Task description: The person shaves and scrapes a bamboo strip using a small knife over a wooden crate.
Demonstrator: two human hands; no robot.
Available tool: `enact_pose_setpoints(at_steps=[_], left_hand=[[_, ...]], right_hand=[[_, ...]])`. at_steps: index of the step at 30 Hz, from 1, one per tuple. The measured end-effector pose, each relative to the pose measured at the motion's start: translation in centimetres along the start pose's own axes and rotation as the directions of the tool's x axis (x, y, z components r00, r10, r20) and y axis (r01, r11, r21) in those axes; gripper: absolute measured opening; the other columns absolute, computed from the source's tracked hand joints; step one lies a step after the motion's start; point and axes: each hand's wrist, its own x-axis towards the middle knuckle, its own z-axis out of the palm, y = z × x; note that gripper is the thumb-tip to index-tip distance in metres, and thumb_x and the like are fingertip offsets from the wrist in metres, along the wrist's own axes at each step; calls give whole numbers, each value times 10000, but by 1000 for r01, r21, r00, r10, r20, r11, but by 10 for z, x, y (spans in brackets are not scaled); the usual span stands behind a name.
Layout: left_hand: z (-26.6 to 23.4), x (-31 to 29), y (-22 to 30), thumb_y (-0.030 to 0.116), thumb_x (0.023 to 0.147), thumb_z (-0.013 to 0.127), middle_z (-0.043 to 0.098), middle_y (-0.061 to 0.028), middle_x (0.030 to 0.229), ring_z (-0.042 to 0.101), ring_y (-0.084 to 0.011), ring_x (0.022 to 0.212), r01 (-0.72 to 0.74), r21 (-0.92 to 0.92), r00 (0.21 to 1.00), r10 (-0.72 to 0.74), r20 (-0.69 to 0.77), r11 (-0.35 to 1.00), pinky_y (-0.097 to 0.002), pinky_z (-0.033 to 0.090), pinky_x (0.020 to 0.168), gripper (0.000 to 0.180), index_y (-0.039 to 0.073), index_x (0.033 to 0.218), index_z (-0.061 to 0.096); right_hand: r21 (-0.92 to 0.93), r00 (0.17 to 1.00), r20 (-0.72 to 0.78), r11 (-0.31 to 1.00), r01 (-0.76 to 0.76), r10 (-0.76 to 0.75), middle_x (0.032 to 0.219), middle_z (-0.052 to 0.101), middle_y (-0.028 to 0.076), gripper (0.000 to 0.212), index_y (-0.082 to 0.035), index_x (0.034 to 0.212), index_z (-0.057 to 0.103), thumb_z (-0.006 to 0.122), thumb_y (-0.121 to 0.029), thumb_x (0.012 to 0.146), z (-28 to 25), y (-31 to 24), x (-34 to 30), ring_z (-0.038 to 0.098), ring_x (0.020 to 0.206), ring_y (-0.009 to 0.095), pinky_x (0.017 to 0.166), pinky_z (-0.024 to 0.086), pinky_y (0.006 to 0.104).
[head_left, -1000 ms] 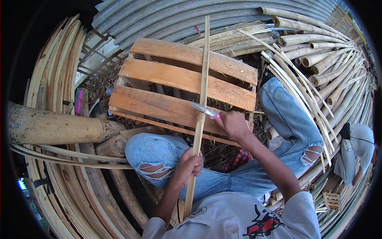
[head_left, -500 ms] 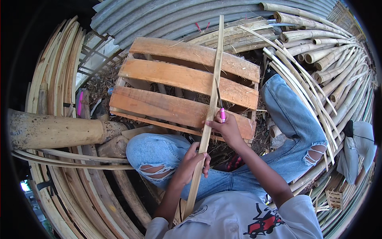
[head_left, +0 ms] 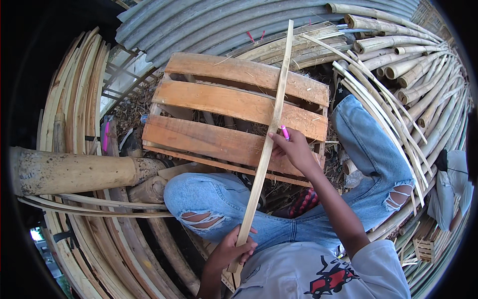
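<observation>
A long, pale bamboo strip (head_left: 258,187) slants from my lap up across the slatted wooden crate. Low down against my shirt, my left hand (head_left: 234,249) is closed round the strip near its lower end. Higher up, over the crate's near edge, my right hand (head_left: 294,149) grips a knife by its pink handle (head_left: 285,132), with the thumb against the strip. I cannot make out the blade, which seems hidden by the strip and hand. The orange-brown crate (head_left: 199,133) stands between my knees, with shavings scattered on its slats.
Stacked bamboo strips (head_left: 74,99) and a thick bamboo pole (head_left: 74,172) lie on the left. Bamboo poles (head_left: 388,45) pile up at the right, beside loose split strips (head_left: 381,107). Corrugated sheeting (head_left: 199,30) rises behind the crate. Another person's leg (head_left: 445,192) shows far right.
My left hand has slid down the strip toward my body. My right hand has moved slightly right and up, and the knife blade no longer shows. The strip's top leans further right.
</observation>
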Motion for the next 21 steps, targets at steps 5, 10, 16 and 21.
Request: enact_pose_setpoints(at_steps=[5, 10, 16, 21], left_hand=[[2, -1, -12, 69, 900, 535, 544, -88, 694, 466, -85, 474, 48, -81, 999, -49, -7, 996, -211, 389, 425, 298, 7, 1166, 415], [9, 6, -19, 325, 1012, 321, 545, -129, 638, 383, -92, 371, -9, -48, 998, 6, -62, 999, -215, 331, 362, 364, -2, 1121, 438], [9, 21, -24, 435, 1009, 235, 527, -137, 558, 311, -91, 305, -29, 108, 989, 44, -142, 994, -224, 275, 323, 516, -13, 1045, 488], [4, 14, -33, 447, 1006, 243, 518, -132, 547, 300, -87, 301, -27, 179, 979, 62, -194, 984, -226, 265, 318, 519, -8, 1013, 494]], right_hand=[[-296, 994, 86, 954, -43, 72, 509, 515, 93, 498, 11, 670, 553, 495, -402, 942, -19, 10, -50, 465, 420, 189, 467, 389, 335], [-440, 907, 384, 830, 343, -171, 516, 498, 176, 500, -6, 671, 568, 460, -411, 943, -6, 24, -106, 500, 479, 354, 497, 408, 401], [-580, 768, 606, 548, 603, -204, 521, 535, 159, 528, -47, 666, 595, 457, -490, 917, 7, 39, -118, 567, 514, 361, 492, 440, 452], [-778, 871, 406, 395, 488, -277, 523, 553, 163, 569, -62, 638, 620, 425, -518, 918, -18, 34, -55, 571, 493, 351, 474, 436, 446]])
